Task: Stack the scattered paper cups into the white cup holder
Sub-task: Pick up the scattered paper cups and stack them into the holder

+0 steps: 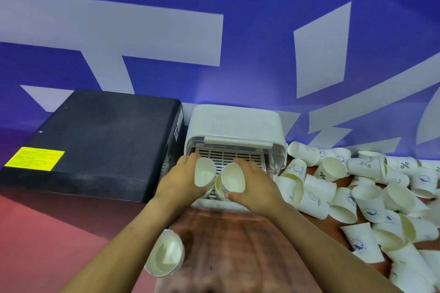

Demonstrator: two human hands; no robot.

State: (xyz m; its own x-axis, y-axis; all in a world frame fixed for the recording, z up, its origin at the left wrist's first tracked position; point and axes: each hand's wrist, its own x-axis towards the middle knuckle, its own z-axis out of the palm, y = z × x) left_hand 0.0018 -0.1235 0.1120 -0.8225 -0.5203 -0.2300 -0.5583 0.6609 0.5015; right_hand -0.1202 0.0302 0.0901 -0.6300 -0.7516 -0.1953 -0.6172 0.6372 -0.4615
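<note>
Placing step: left hand (177, 179) and right hand (253, 185) each grip a paper cup (204, 173) over the white cup holder (234, 123); next, nest both.

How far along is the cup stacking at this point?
Early. A few cups sit on the white cup holder tray. The left hand and right hand each hold a cup there. A large scattered pile and one stray cup remain.
</note>
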